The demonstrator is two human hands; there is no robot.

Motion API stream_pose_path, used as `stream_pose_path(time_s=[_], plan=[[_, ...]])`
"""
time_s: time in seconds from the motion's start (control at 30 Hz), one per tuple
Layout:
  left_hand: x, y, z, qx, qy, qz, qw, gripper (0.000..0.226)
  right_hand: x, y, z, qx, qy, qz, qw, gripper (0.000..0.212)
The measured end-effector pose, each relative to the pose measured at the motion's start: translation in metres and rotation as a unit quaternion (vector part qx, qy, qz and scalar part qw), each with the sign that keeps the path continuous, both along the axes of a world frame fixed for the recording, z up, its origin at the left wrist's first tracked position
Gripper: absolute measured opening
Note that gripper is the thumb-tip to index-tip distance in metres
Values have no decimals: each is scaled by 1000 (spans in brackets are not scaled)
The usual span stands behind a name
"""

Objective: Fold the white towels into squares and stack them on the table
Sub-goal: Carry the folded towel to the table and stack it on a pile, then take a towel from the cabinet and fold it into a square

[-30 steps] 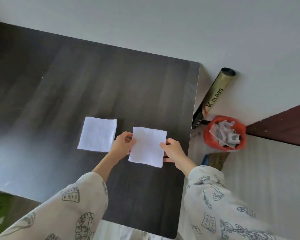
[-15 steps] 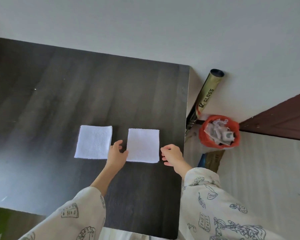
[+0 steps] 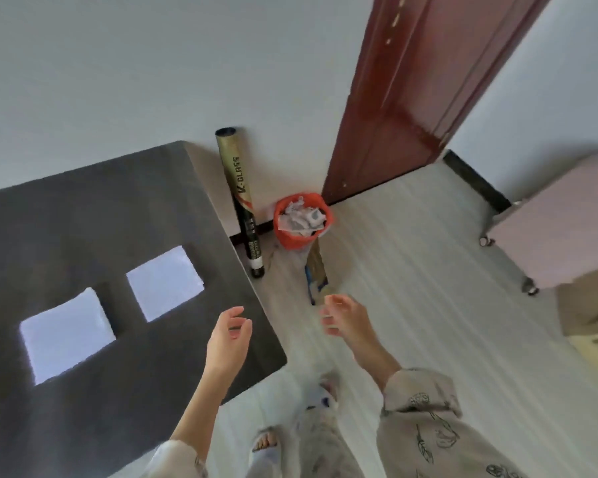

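Observation:
Two folded white towel squares lie side by side on the dark table (image 3: 83,208), a narrow gap between them: one towel (image 3: 66,334) at the left, the other towel (image 3: 165,282) nearer the table's right edge. My left hand (image 3: 229,334) hovers over the table's near right corner, fingers loosely curled, holding nothing. My right hand (image 3: 344,317) hangs in the air beyond the table edge, above the floor, fingers relaxed and empty. Neither hand touches a towel.
A tall cardboard tube (image 3: 239,198) leans against the wall beside the table. An orange waste bin (image 3: 302,220) full of paper stands by a red-brown door (image 3: 404,98). A pink wheeled cabinet (image 3: 560,225) stands at the right. My feet (image 3: 266,446) are on pale floor.
Both hands have let go of the right towel and pulled away to the right, off the towels. The view has swung right, toward the door and floor.

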State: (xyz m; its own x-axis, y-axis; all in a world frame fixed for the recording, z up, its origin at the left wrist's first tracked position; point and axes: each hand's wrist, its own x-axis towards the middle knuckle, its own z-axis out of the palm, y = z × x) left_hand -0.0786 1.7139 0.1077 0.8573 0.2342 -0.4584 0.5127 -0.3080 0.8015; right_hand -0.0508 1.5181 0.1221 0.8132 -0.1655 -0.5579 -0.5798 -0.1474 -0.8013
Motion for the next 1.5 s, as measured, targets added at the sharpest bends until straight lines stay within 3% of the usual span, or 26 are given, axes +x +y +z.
stream_pose_path(time_s=[0.1,0.23,0.63,0.97,1.17,1.5], plan=[[-8,-67,6,-1,-3,-116,993,30,-45,-71,13,-8,-22,-82,996,14],[-21,-165,19,3,-21,-282,959,27,-106,-157,21,7,-48,-212,976,13],[-78,-518,47,-11,-70,-507,859,13,-283,-473,55,-61,-105,-402,908,14],[-105,-767,53,-19,-84,-601,795,16,-337,-687,51,-72,-103,-487,864,16],[-97,-937,40,-37,-79,-636,767,15,-331,-835,43,-89,-96,-499,857,16],[-59,-1191,71,-43,-86,-678,729,19,-302,-1073,70,-110,-92,-526,838,15]])
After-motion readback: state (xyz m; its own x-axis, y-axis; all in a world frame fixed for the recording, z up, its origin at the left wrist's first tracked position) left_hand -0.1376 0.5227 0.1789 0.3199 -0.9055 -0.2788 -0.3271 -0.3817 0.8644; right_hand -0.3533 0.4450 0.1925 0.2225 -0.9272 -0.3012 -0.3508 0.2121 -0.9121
